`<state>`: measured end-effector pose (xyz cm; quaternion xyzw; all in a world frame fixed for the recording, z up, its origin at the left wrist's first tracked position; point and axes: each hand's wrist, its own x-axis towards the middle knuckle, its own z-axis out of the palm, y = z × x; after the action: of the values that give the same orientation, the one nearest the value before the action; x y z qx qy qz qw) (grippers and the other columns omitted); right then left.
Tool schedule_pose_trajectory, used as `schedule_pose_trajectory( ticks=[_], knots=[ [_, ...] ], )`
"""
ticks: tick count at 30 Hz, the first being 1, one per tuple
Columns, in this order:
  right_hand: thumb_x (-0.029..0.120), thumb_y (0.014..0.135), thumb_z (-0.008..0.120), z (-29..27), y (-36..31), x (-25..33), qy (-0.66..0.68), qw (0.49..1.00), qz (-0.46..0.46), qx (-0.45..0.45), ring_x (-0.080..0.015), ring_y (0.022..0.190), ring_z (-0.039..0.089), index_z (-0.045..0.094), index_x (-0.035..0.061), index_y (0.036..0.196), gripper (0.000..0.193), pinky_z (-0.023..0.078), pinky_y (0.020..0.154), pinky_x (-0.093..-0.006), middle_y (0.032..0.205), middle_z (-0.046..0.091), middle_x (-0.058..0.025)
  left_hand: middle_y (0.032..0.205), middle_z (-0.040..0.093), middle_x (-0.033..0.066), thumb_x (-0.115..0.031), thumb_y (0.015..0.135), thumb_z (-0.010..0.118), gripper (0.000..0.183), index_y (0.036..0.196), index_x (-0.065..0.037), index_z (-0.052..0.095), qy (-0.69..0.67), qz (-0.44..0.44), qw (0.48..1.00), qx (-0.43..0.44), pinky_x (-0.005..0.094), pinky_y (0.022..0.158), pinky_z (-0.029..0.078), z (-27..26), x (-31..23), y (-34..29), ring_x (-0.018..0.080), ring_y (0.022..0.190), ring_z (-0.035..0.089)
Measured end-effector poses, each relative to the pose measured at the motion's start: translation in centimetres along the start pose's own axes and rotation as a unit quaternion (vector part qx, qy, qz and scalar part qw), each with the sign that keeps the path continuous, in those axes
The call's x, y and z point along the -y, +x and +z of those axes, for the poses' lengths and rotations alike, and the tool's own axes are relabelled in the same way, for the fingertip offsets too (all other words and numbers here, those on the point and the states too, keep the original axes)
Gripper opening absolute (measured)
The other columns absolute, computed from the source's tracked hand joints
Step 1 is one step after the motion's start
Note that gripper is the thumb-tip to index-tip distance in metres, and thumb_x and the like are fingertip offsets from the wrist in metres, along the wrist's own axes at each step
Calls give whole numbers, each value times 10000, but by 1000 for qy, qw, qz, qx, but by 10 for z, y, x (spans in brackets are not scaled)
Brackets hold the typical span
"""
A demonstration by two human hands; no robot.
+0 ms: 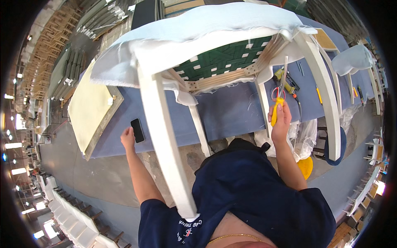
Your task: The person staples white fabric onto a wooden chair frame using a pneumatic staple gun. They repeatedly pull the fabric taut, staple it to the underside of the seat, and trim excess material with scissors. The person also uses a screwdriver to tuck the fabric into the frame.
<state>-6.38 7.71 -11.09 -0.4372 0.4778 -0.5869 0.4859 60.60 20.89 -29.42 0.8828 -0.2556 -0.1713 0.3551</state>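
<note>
While the right hand clenched scissors by the chair, the left hand, released, touched the tabletop near a phone.

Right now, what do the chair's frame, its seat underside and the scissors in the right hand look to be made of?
The chair frame looks like wood painted matt white, with bare pale wood at the seat rail. The seat underside appears to be woven green webbing straps, crossed in a lattice. The scissors show grey, probably steel, blades and glossy yellow handles, likely plastic, in the right hand.
</note>
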Motion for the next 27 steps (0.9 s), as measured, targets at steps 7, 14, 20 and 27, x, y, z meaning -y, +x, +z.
schedule_pose_trajectory(
  ticks=[7, 14, 20, 27],
  knots=[
    [234, 1129, 560, -13, 34, -23, -25, 998, -44, 44, -69, 707, 494, 631, -27, 1344, 346, 405, 649, -228, 862, 599, -23, 973, 742, 26, -183, 1066, 691, 271, 1231, 16, 772, -111, 184, 977, -19, 249, 826, 517, -92, -293, -75, 100, 904, 654],
    [101, 1041, 707, -1, 61, -14, -32, 990, -139, -18, -61, 853, 560, 674, -44, 1366, 357, 446, 759, -208, 1051, 644, -19, 1126, 794, 81, -40, 1020, 699, 198, 1194, 26, 769, -39, 568, 820, 57, 295, 974, 538, -65, -534, -196, 141, 1052, 708],
    [153, 1029, 742, 22, 84, -4, -120, 976, -148, -107, -94, 907, 629, 715, 2, 1367, 371, 494, 829, -237, 1078, 711, -65, 1264, 758, 153, -372, 965, 765, 441, 1303, -90, 744, 118, 761, 624, 132, 432, 1014, 547, 64, -649, -220, 367, 1161, 715],
    [182, 1038, 736, 26, 78, -3, -90, 971, -145, -166, -88, 811, 600, 756, 71, 1350, 331, 480, 752, -245, 920, 724, -46, 1364, 722, 210, -589, 849, 824, 827, 1524, -161, 615, 107, 661, 706, 232, 417, 1072, 520, 148, -661, -204, 356, 1264, 690]
  ],
)
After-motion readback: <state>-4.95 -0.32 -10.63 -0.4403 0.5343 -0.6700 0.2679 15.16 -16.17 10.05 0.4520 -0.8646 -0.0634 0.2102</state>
